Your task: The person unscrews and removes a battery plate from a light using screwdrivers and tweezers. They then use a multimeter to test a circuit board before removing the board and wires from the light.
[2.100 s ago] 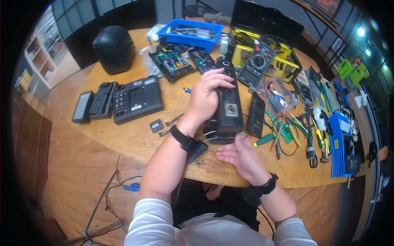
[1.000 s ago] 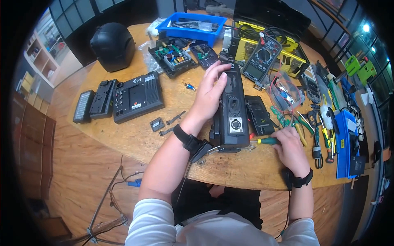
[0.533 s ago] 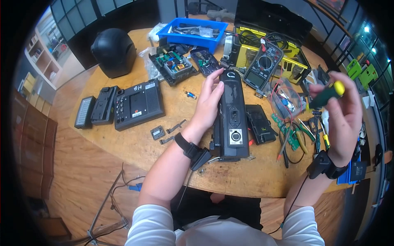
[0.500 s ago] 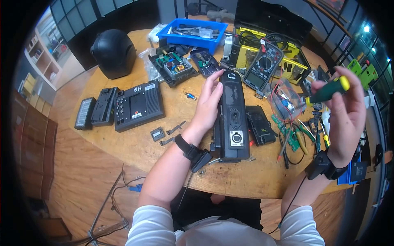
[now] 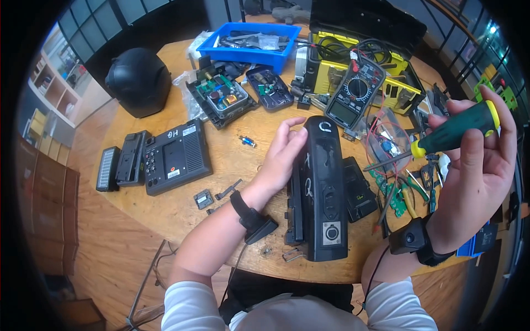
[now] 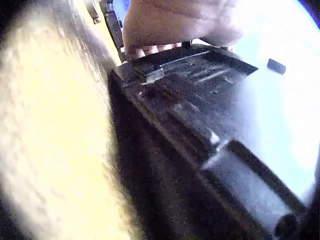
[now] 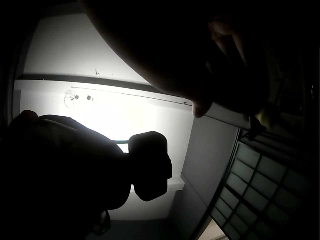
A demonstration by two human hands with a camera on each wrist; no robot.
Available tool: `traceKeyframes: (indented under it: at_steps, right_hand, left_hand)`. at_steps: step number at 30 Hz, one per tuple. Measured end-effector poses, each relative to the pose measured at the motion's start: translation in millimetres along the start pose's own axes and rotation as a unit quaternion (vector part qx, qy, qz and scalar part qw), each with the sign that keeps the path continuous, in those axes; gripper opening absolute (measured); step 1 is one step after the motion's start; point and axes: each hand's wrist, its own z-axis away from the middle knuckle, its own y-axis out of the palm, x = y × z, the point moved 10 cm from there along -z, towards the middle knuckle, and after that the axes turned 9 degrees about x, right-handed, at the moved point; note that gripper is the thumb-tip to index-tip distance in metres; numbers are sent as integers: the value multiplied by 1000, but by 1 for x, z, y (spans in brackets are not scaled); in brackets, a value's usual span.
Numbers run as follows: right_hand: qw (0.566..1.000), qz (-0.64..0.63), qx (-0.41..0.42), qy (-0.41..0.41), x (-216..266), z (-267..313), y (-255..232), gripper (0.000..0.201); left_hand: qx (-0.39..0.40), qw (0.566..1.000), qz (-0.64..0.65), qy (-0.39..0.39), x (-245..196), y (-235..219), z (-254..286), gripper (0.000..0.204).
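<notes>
A long black device housing (image 5: 324, 182) stands on the wooden table (image 5: 276, 265), with a power inlet and a round metal-plated socket along its upper face. My left hand (image 5: 281, 160) holds its far left side, fingers bent over the edge. In the left wrist view, that hand (image 6: 180, 25) is at the far end of the housing (image 6: 200, 100), above a recessed side. My right hand (image 5: 477, 176) is raised at the right and grips a green and yellow screwdriver (image 5: 455, 132), its shaft pointing left over the table. In the right wrist view, the hand (image 7: 165, 60) is mostly dark.
A flat black part (image 5: 359, 190) lies right of the housing. Behind are a multimeter (image 5: 356, 94), a yellow toolbox (image 5: 334, 74), a blue bin (image 5: 248, 47) and an opened circuit unit (image 5: 223, 99). Black equipment (image 5: 179, 157) stands left; wires and pliers (image 5: 408, 198) lie right.
The right hand left the housing's near end, took the screwdriver from the table and raised it at the right. The left hand stayed on the housing, which now sits nearer the table's front edge.
</notes>
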Motion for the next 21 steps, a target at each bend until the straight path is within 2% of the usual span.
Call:
traceKeyframes:
  at_steps: [2,5,9,13,16,18,21]
  right_hand:
    - [999,-49,14,2,1,-1,3,45]
    - [999,-22,45,15,-1,0,5,44]
    - [995,24,90,19,-1,0,7,42]
    - [988,94,119,29,0,9,-8,40]
    - [982,139,123,37,10,17,-13,39]
    - [979,34,74,185,-6,24,-11,35]
    - [923,226,199,241,-36,41,-4,32]
  left_hand:
    - [-2,1000,-10,-22,-2,0,4,56]
    - [57,998,-14,37,-20,13,10,68]
    - [63,996,-8,67,-17,2,9,69]
    - [68,997,11,17,-20,8,12,66]
    - [64,997,26,17,-20,1,13,60]
    - [80,997,18,14,-19,4,12,59]
    - [63,998,-8,24,-16,1,11,59]
